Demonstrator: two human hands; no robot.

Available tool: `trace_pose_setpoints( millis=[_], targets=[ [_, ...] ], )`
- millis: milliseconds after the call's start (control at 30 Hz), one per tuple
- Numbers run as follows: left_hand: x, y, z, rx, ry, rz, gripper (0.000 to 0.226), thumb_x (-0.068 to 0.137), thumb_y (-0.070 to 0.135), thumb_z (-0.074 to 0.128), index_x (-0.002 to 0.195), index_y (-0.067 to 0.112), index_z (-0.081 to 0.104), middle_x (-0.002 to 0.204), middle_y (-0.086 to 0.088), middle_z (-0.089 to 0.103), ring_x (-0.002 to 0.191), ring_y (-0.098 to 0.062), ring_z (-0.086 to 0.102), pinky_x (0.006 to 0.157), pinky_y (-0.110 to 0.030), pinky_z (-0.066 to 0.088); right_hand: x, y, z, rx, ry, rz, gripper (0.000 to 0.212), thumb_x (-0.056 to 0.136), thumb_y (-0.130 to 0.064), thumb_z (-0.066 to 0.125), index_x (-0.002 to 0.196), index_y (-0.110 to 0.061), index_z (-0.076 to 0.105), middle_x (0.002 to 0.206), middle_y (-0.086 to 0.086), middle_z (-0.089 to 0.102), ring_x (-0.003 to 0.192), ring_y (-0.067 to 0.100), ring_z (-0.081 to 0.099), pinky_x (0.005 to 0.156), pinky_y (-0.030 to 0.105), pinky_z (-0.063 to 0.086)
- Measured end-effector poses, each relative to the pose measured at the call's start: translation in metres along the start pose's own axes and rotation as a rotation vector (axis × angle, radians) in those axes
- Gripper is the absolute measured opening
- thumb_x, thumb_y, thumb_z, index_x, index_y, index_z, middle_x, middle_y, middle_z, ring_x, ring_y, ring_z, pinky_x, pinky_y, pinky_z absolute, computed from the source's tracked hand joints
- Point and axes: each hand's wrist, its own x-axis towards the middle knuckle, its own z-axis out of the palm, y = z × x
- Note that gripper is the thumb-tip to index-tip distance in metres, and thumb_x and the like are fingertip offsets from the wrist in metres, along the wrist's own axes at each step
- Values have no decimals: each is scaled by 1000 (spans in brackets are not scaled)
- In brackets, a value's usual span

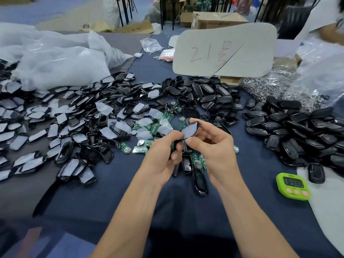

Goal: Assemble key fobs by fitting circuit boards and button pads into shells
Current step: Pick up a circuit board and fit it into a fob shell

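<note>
Dozens of film-covered shells (74, 116) and circuit boards (141, 146) lay unassembled; your left hand (163, 151) and right hand (214, 148) pinched one shell (189, 129); closed-looking fobs (297, 131) sat heaped right.

bare blue cloth (186, 211) lies open near the body; shell heaps (74, 118) and a green timer (293, 185) flank it.

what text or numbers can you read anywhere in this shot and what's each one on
"21" in red handwriting, followed by a handwritten character I cannot make out: on the pale board propped up at the back of the table.
Digits on the green timer display: too blurred to read.
Print on the cardboard box side: too small to read.
</note>
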Motion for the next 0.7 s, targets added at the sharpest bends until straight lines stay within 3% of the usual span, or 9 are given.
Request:
trace_pose_setpoints(
  millis=[167, 300, 433, 533, 600, 700],
  targets=[
    [3, -8, -2, 37, 15, 37, 16, 96, 24, 61, 83, 16, 62, 59, 0, 52, 41, -11, 35, 39, -21, 23, 5, -2, -3, 100, -10, 110, 31, 87, 8, 69, 110, -11, 77, 93, 8, 71, 87, 18, 64, 83, 29, 56],
    [6, -9, -4, 23, 120, 140, 17, 97, 13, 49, 95, 13, 66, 68, -1, 65, 55, -13, 56, 57, -26, 42, 6, -3, -11, 272, -61, 327, 20, 97, -2, 61, 108, -12, 74, 110, 10, 76, 95, 21, 71, 83, 29, 60],
    [9, -14, -7, 304, 239, 267, 25, 99, 6, 48, 95, 17, 70, 86, 1, 79, 81, -17, 73, 77, -31, 56, 5, 2, -11, 153, -77, 301, 22, 99, 1, 59, 110, -11, 73, 107, 8, 78, 98, 19, 75, 86, 28, 60],
    [10, -15, -11, 307, 228, 281, 32, 98, 5, 51, 90, 23, 76, 102, -6, 80, 106, -24, 73, 97, -40, 55, 4, 8, -9, -29, -120, 243, 29, 98, 4, 58, 112, -15, 74, 109, 4, 79, 104, 17, 75, 86, 26, 60],
    [9, -17, -12, 284, 157, 255, 37, 98, 5, 50, 92, 26, 80, 106, -3, 80, 109, -23, 73, 97, -42, 57, 2, 13, -6, -142, -148, 204, 36, 96, 6, 56, 117, -16, 76, 115, 0, 78, 111, 17, 73, 94, 33, 59],
    [8, -21, -12, 309, 139, 229, 38, 99, 9, 50, 101, 33, 80, 107, 2, 80, 102, -19, 73, 78, -36, 57, -1, 19, -1, -205, -124, 196, 42, 94, 3, 56, 119, -24, 77, 113, 1, 79, 112, 24, 73, 100, 47, 57]
  ],
)
